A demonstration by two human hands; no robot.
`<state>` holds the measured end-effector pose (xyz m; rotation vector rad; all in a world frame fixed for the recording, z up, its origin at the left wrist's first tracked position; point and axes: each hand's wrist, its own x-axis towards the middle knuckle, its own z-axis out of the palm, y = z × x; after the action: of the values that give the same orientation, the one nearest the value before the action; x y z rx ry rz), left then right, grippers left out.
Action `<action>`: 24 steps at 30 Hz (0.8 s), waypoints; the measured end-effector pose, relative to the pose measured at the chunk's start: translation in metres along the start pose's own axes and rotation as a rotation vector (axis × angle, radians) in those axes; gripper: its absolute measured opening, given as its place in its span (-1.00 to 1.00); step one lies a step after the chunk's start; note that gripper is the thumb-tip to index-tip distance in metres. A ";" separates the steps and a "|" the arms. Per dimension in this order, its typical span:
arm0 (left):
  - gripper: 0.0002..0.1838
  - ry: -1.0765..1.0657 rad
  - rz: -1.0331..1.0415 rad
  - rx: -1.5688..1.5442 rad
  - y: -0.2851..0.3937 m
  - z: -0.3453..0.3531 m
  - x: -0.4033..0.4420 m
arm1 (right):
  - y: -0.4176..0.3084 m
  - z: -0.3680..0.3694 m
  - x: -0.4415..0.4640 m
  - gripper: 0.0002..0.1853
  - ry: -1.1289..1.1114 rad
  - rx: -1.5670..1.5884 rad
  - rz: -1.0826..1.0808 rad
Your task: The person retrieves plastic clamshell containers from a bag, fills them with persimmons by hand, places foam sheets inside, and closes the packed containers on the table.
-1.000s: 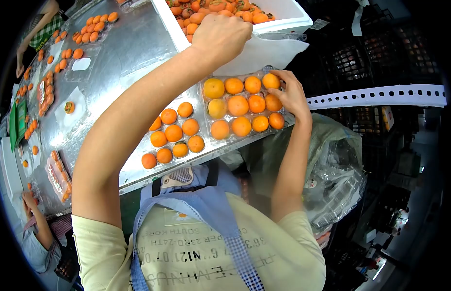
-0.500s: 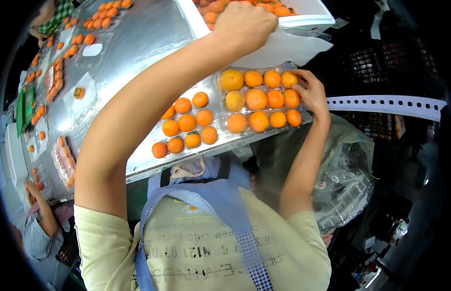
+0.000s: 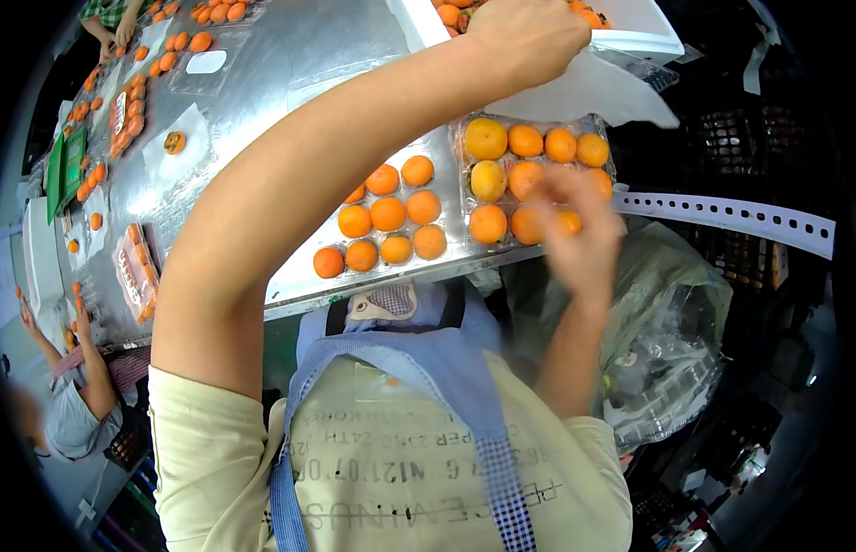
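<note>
My left hand is closed, its fingers curled down at the front edge of a white box of orange persimmons; what it holds is hidden. Blurred by motion, my right hand hovers over the lower right part of a clear plastic tray. That tray bears rows of persimmons, yellower at its left side, such as the top left one. An orange fruit shows beside my right fingers; whether they touch it is unclear. Left of this tray lies another group of persimmons, partly behind my left forearm.
A white sheet lies between box and tray. A perforated white strip extends rightward above a plastic bag. Packed fruit and a green tray are on the metal table. Co-workers' hands show at left.
The view has shifted, so the table and trays appear farther right. My right hand has left the tray's upper right corner fruit and moved down and left. My left hand remains by the box.
</note>
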<state>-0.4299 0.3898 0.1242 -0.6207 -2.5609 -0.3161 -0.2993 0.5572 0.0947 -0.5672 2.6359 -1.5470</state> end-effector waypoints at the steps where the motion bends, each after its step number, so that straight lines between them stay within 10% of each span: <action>1: -0.88 0.004 0.001 0.001 0.000 0.001 0.000 | 0.001 0.016 -0.009 -0.75 -0.196 -0.030 -0.271; 4: -0.88 0.011 0.005 0.002 0.000 0.001 0.000 | 0.019 0.087 -0.039 -0.76 -0.505 -0.058 -0.306; 24: -0.80 -0.136 -0.070 0.089 0.005 -0.006 0.001 | 0.069 0.164 -0.056 -0.63 -0.400 -0.402 -0.363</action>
<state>-0.4254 0.3925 0.1302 -0.5369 -2.7150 -0.1879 -0.2326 0.4689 -0.0553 -1.2862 2.6149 -0.8170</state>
